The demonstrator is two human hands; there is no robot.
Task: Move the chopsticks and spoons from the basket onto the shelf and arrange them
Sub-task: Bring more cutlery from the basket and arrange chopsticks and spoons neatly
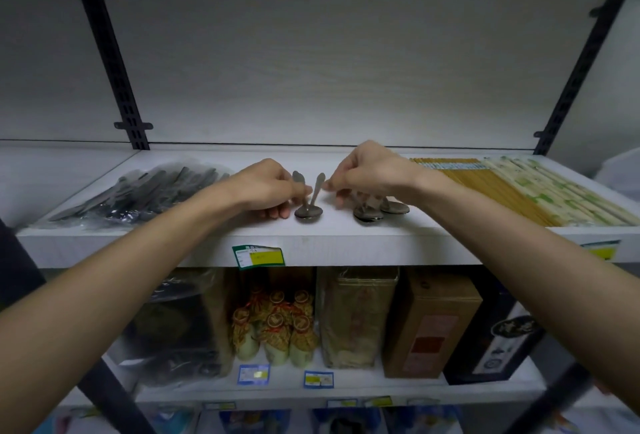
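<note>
On the white shelf (221, 239), my left hand (265, 189) and right hand (367, 173) each pinch a slim handle of the stacked metal spoons (308, 211); smooth oval bowls rest down. Bundled wooden chopsticks (485, 187) lie right.

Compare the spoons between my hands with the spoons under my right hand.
The spoons between the hands have handles held up, pinched by the left hand and right hand. The spoons under the right hand are more numerous and untouched. Both groups are metal, bowls near the shelf edge.
</note>
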